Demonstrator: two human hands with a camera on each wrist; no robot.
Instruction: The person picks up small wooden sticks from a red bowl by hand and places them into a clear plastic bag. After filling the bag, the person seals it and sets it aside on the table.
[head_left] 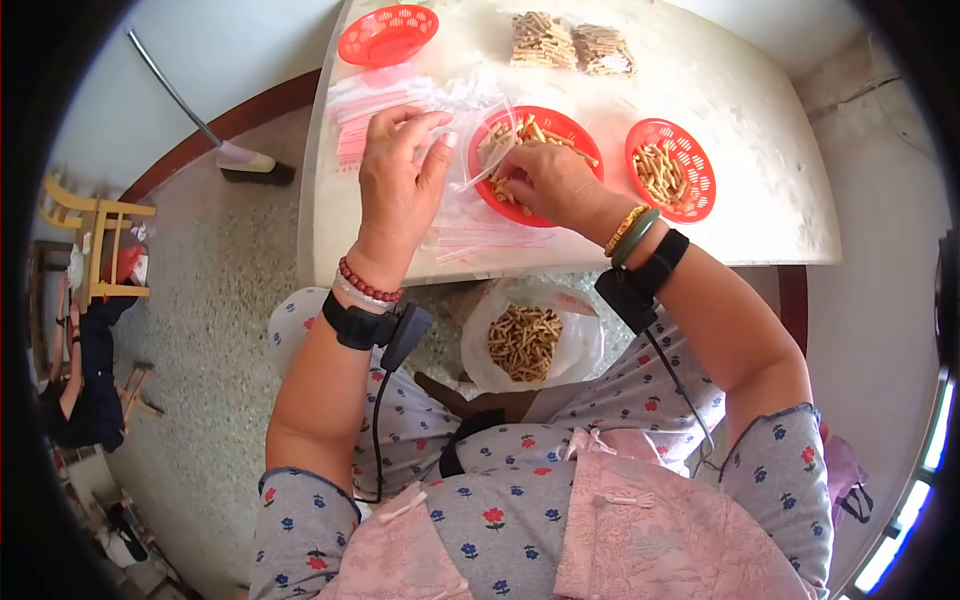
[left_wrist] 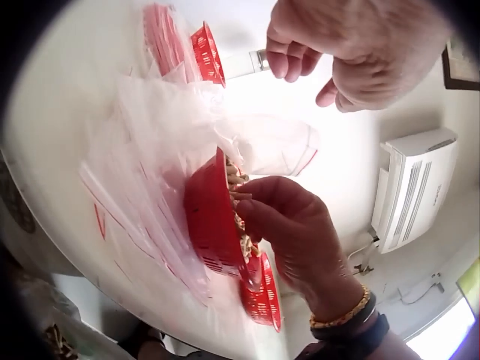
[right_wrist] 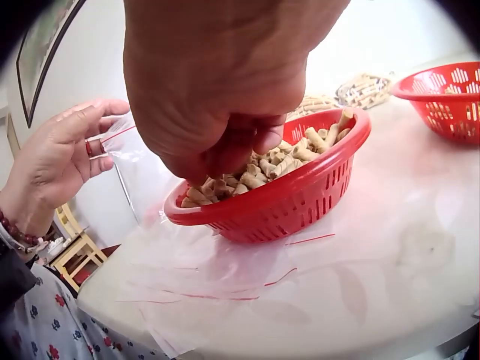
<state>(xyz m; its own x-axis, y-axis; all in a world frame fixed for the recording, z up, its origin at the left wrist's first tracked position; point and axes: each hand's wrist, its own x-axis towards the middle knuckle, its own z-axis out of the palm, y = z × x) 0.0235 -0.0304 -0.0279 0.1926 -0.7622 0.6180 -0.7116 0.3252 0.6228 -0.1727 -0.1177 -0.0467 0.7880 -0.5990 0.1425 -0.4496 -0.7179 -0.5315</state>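
Observation:
The left hand (head_left: pixel 400 185) is raised left of the middle red basket (right_wrist: pixel 277 199), holding the edge of a clear plastic bag (head_left: pixel 490 145) between thumb and curled fingers. In the left wrist view the bag's red-lined end (left_wrist: pixel 304 159) hangs below the left hand (left_wrist: pixel 364 52). Over that basket the right hand (head_left: pixel 560 180) reaches down into short tan sticks (right_wrist: pixel 281 165). Thumb and finger of the right hand (left_wrist: pixel 289 232) pinch a stick (left_wrist: pixel 241 196); its fingertips are partly hidden in the right wrist view.
Flat bags (head_left: pixel 385 100) lie at the left, below an empty red basket (head_left: pixel 388 36). Two filled bags (head_left: pixel 545 42) lie at the back. Another basket of sticks (head_left: pixel 660 180) is at the right. Below the table edge stands a large bag of sticks (head_left: pixel 525 342).

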